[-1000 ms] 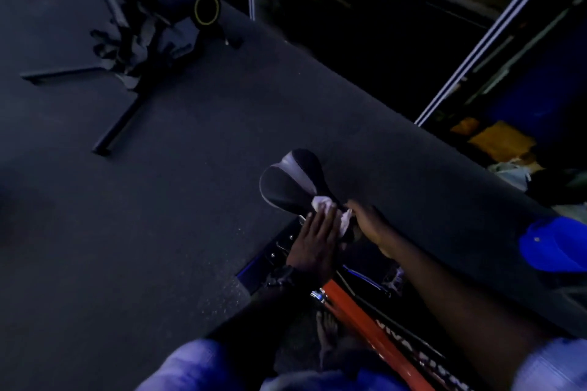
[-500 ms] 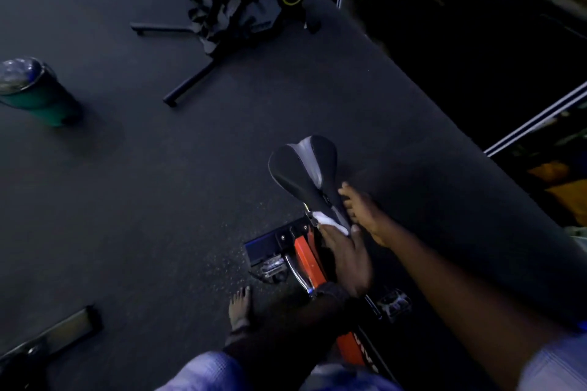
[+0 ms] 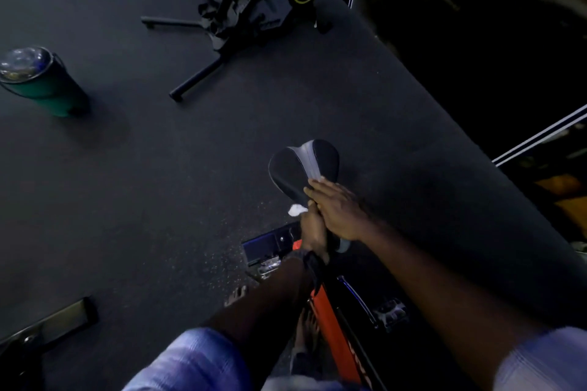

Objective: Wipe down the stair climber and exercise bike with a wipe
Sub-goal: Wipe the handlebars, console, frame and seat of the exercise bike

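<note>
A view from the person's head looks down at a dim gym floor (image 3: 158, 184) of dark rubber matting. In the middle stands the exercise bike's saddle (image 3: 301, 165), black with a pale grey stripe, above an orange and black frame (image 3: 336, 336).

The right hand (image 3: 338, 209) lies flat on the narrow nose of the saddle, fingers (image 3: 317, 187) pressed together and extended, steadying it. The left hand (image 3: 313, 232) sits just beneath and beside it, closed around a white wipe (image 3: 296, 209), a bit of which pokes out at the left edge of the saddle nose. Exactly how the left fingers curl is hidden by the right hand.

The step in hand appears to be wiping the saddle's nose and underside. The broad rear of the saddle probably comes next, needing the wipe brought up over the top.

There is open floor to the left and behind the saddle. A green lidded tumbler (image 3: 44, 82) stands well apart at the left. A second machine (image 3: 247, 3), dark with a yellow ring, stands far back. The matting's edge runs diagonally at the right, near the bike.
</note>
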The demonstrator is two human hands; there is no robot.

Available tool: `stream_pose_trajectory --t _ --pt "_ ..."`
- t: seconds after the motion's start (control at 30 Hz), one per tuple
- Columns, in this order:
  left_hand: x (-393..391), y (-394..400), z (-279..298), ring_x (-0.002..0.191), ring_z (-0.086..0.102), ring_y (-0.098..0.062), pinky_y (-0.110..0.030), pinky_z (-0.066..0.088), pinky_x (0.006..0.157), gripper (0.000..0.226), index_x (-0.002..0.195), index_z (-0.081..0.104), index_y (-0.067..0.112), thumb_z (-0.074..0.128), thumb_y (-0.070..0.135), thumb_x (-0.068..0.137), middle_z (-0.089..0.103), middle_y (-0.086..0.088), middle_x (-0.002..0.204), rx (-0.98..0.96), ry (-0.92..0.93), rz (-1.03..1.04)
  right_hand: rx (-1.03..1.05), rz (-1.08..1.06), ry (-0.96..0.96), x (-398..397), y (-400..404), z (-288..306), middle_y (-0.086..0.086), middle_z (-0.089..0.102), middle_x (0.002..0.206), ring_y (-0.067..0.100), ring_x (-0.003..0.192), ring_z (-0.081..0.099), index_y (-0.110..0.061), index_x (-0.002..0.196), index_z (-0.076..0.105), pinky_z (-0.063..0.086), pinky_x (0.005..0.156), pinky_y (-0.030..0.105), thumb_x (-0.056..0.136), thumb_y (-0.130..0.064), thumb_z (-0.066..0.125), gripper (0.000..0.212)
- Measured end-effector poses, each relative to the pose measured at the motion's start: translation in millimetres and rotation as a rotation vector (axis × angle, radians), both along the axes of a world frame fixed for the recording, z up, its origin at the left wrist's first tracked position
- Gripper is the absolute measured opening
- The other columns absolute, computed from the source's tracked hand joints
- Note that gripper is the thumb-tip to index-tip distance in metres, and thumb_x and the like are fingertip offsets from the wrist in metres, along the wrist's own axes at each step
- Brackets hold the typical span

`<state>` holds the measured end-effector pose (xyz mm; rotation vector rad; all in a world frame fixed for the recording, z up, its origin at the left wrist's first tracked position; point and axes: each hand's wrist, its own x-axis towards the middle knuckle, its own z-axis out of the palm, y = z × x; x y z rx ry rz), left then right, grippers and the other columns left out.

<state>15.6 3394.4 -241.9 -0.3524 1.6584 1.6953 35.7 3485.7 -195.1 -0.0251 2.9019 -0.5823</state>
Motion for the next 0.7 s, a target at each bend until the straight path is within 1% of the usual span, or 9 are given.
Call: stream_pose_trajectory --t 0.07,0.13,0.23,0.3,0.4,0.5,0.57,0.63,0.7 --pt "-3.2 1.2 15.6 0.125 0.055 -0.035 -0.042 0.046 0.106 0.055 0.139 0.048 0.003 0.03 0.042 0.105 0.054 -0.018 0.138 0.123 -0.029 0.07 0.023 -0.013 0.015 -2.4 4.3 -2.3 0.002 0.033 0.161 0.022 0.151 0.025 -0.017 0.15 0.044 0.023 0.121 0.041 0.101 -0.023 0.036 0.05" --pt "-33.4 7.4 16.1 0.117 0.059 -0.033 -0.04 0.047 0.103 0.062 0.139 0.045 0.004 0.035 0.05 0.099 0.058 -0.014 0.132 0.183 -0.116 0.304 0.021 -0.049 0.022 -4.9 4.8 -6.3 0.005 0.037 0.159 0.026 0.15 0.027 -0.017 0.149 0.045 0.026 0.119 0.041 0.093 -0.037 0.025 0.063" --pt "-93.5 5.7 -30.3 0.115 0.061 -0.03 -0.05 0.046 0.104 0.096 0.147 0.036 0.021 0.041 0.071 0.065 0.058 -0.012 0.134 0.034 -0.038 0.468 -0.02 -0.092 0.037 -6.1 -2.6 -16.0 0.01 0.041 0.156 0.031 0.148 0.031 -0.011 0.147 0.048 0.035 0.116 0.048 0.094 -0.037 0.028 0.062" --pt "-112.6 -7.1 -34.0 0.122 0.057 -0.026 -0.042 0.043 0.108 0.078 0.143 0.045 0.016 0.039 0.062 0.081 0.059 -0.009 0.135 -0.044 0.112 0.368 -0.033 -0.098 0.048 -4.7 -6.9 -20.4 0.01 0.041 0.156 0.032 0.148 0.031 -0.009 0.146 0.048 0.036 0.115 0.049 0.094 -0.033 0.03 0.06" --pt "-106.5 -22.2 7.4 0.121 0.056 -0.021 -0.03 0.043 0.097 0.04 0.134 0.052 0.01 0.036 0.031 0.104 0.061 -0.005 0.128 -0.099 0.307 0.206 -0.047 -0.102 0.053 -2.6 -7.1 -23.5 0.007 0.036 0.159 0.03 0.15 0.026 -0.01 0.148 0.044 0.035 0.115 0.051 0.096 -0.033 0.031 0.059" --pt "-84.0 -24.5 -13.0 0.133 0.047 -0.02 -0.034 0.036 0.11 0.054 0.148 0.037 0.012 0.039 0.034 0.099 0.049 -0.007 0.146 -0.124 0.424 0.201 -0.049 -0.112 0.085 -1.8 -6.6 -26.9 0.006 0.036 0.159 0.028 0.15 0.025 -0.011 0.149 0.044 0.034 0.117 0.049 0.096 -0.033 0.032 0.058" --pt "-66.9 -24.0 -18.9 0.134 0.047 -0.022 -0.039 0.035 0.115 0.056 0.149 0.035 0.008 0.04 0.034 0.099 0.049 -0.011 0.146 -0.094 0.387 0.188 -0.063 -0.126 0.097 -1.4 -8.0 -27.1 0.005 0.036 0.159 0.026 0.151 0.024 -0.011 0.149 0.044 0.032 0.118 0.046 0.096 -0.034 0.031 0.058" --pt "-61.7 -23.2 -6.9 0.129 0.05 -0.016 -0.029 0.038 0.112 0.045 0.146 0.038 0.005 0.036 0.023 0.105 0.052 -0.005 0.141 -0.034 0.373 0.214 -0.085 -0.133 0.102 -1.3 -7.9 -28.6 0.005 0.035 0.16 0.025 0.151 0.022 -0.011 0.149 0.044 0.03 0.12 0.044 0.097 -0.033 0.031 0.058" --pt "-75.9 -23.3 0.6 0.121 0.053 -0.001 -0.015 0.038 0.104 0.043 0.142 0.043 0.002 0.035 0.022 0.105 0.054 0.004 0.135 -0.059 0.503 0.249 -0.09 -0.139 0.116 -2.4 -8.1 -28.6 0.004 0.035 0.16 0.025 0.151 0.022 -0.011 0.149 0.044 0.028 0.12 0.044 0.096 -0.034 0.031 0.059"
